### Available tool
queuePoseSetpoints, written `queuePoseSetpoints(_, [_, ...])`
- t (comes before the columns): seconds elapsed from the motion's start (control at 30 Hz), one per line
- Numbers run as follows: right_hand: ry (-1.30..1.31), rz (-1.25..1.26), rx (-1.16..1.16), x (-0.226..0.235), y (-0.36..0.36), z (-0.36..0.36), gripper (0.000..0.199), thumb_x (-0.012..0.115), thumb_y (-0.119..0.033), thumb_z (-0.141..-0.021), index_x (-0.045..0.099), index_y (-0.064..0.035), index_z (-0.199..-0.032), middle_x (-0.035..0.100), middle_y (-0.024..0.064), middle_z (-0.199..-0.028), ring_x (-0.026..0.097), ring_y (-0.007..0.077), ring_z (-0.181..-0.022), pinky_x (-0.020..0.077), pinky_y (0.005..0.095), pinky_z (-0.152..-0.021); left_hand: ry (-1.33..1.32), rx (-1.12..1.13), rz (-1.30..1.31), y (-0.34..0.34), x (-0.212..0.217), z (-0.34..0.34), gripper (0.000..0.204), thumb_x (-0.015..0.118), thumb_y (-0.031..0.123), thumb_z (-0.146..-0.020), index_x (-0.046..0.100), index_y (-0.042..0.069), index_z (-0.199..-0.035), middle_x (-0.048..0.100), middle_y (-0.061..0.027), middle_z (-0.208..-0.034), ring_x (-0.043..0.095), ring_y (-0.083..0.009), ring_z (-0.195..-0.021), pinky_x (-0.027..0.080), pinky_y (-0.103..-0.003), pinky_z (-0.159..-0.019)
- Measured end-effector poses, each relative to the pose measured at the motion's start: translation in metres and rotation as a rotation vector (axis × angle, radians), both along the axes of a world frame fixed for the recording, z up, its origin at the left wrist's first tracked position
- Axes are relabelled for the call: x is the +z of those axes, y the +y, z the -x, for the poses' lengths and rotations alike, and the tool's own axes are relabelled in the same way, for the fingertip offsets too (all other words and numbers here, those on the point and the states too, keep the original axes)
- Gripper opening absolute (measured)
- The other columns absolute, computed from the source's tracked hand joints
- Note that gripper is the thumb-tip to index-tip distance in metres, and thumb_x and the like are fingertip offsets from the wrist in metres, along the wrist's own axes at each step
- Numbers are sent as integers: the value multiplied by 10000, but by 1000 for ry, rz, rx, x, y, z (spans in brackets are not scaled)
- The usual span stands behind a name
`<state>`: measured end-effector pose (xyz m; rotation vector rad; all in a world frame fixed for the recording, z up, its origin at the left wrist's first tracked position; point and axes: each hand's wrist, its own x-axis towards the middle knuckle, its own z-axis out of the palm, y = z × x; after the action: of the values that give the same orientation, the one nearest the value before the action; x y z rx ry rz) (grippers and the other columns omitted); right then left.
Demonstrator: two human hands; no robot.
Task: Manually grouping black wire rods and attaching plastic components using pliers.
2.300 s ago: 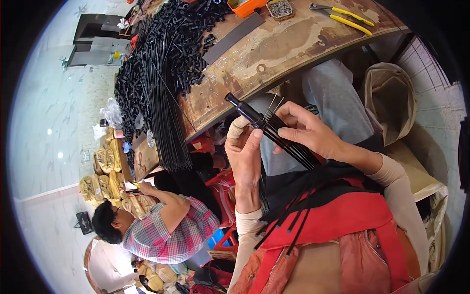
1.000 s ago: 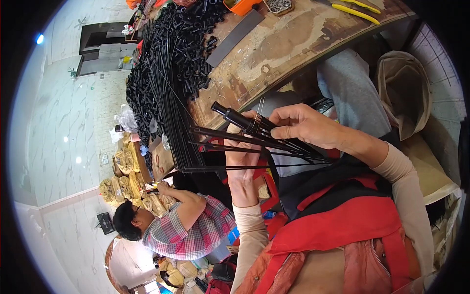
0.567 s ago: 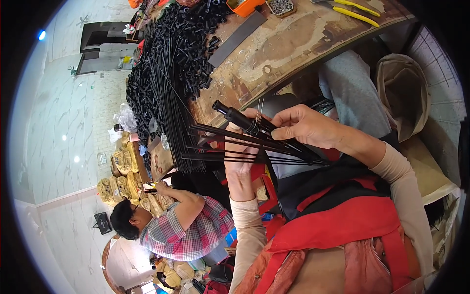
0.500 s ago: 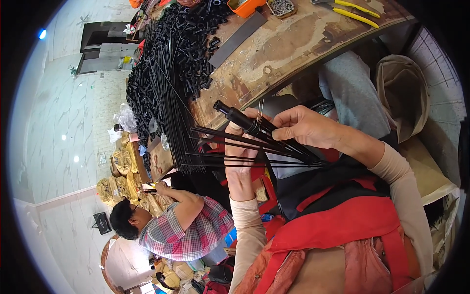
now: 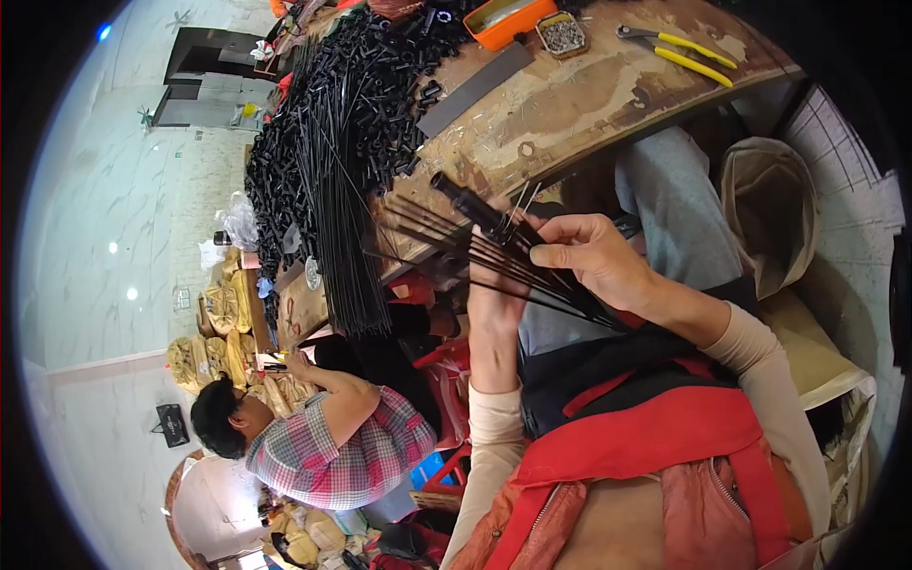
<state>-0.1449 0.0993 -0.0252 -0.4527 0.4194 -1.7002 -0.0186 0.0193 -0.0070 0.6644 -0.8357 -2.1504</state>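
Closest to my view, the right hand [image 5: 600, 258] pinches thin black rods [image 5: 581, 296] between thumb and fingers, just below a black tube [image 5: 475, 211]. That tube tilts up to the left over the lap, near the table's edge. The left hand [image 5: 495, 309] lies behind the tube and rods; blur and overlap hide its fingers, so I can't tell how tightly it grips. I see thin metal pins [image 5: 522, 199] jutting up between the hands.

On my right, a brown cloth bag [image 5: 798, 237] gapes open beside the person's leg, its inside in shadow. Below it I have a pale sack [image 5: 812, 351] with dark, bristly stuff showing at its side.

Beyond the lap, on the worn table [image 5: 589, 104], a small tray [image 5: 570, 54] holds loose grey bits. Just beside it, an orange container [image 5: 518, 36] has something pale inside that I can't make out. Yellow-handled pliers [image 5: 698, 72] lie to the right, a dark flat strip [image 5: 475, 92] to the left, then a heap of short black tubes [image 5: 380, 104] partly under a long rod bundle [image 5: 342, 209].

Farther off, a co-worker [image 5: 332, 437] in a checked shirt sits near yellow-wrapped packages [image 5: 226, 309].
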Motion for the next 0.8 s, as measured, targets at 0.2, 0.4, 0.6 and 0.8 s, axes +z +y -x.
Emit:
queuePoseSetpoints(0.2, [177, -122, -114, 4, 6, -11, 149, 657, 2, -863, 657, 23, -1011, 663, 48, -974, 604, 84, -878, 485, 223, -800, -432, 204, 605, 39, 44, 5, 230, 528, 83, -938, 558, -11, -1147, 626, -129, -1154, 593, -178, -1053, 452, -323, -934])
queuePoseSetpoints(0.4, [287, -42, -213, 23, 10, -23, 151, 666, -14, -869, 616, -12, -1012, 604, -9, -906, 549, 52, -847, 452, 219, -773, -371, 311, 573, 37, 50, -1, 167, 725, 1, -814, 653, -19, -963, 702, -72, -911, 650, -136, -819, 512, -262, -786])
queuePoseSetpoints(0.6, [150, -78, -38, 12, 5, -19, 187, 674, 12, -850, 616, -41, -1020, 621, -5, -959, 574, 74, -899, 448, 222, -827, -362, 292, 574, 40, 45, -11, 174, 717, 38, -841, 669, -19, -998, 703, -87, -947, 641, -125, -844, 511, -264, -790])
queuePoseSetpoints(0.8, [23, -13, 31, -11, 0, -18, 168, 668, 25, -848, 609, -50, -987, 625, 2, -988, 582, 81, -922, 453, 230, -843, -406, 207, 619, 38, 45, -12, 202, 711, 52, -852, 660, -21, -1034, 694, -67, -940, 622, -109, -834, 500, -253, -790])
